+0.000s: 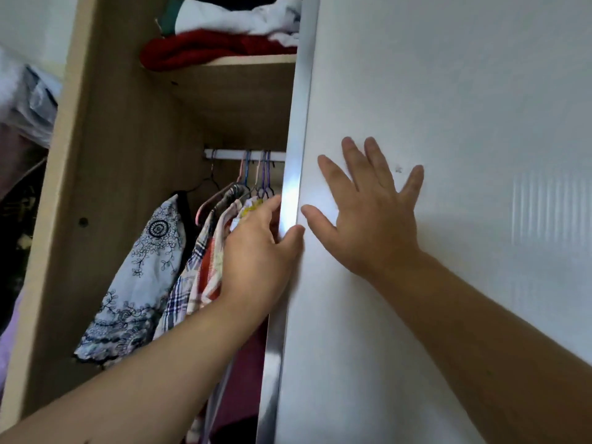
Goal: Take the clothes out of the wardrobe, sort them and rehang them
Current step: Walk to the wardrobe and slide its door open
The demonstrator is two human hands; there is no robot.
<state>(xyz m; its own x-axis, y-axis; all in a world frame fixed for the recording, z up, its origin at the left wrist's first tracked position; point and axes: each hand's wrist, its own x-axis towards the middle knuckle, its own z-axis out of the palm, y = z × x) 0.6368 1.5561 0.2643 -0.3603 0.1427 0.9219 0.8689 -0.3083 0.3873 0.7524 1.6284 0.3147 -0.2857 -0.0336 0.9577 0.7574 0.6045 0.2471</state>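
Head view, so from the hands outward: the left hand [259,251] has its grip on the metal edge strip [299,139] of the wardrobe door [448,91]. The thumb lies on the front of the strip and the other fingers are tucked round behind it. The right hand [368,216] sits at roughly 3 o'clock from the left one, flat on the door's white face with fingers straight and fanned out, grasping nothing, just palm against the panel.

The clothes are all inside the wardrobe. Just beside the back of the left hand, at 9 o'clock, hangs a plaid shirt [182,293] bunched up with a few other pieces I can't tell apart. Further out at 9 o'clock is a white garment with a dark floral print [144,267]. At 12 o'clock from the left hand, coloured hangers [256,174] hook over a white rail [224,154].

Higher up at 12 o'clock there's a shelf [250,59] with a red knit [198,49] on it and some white folded clothes [256,20] piled on top. Way out at 9 o'clock is the wooden side panel [80,187].
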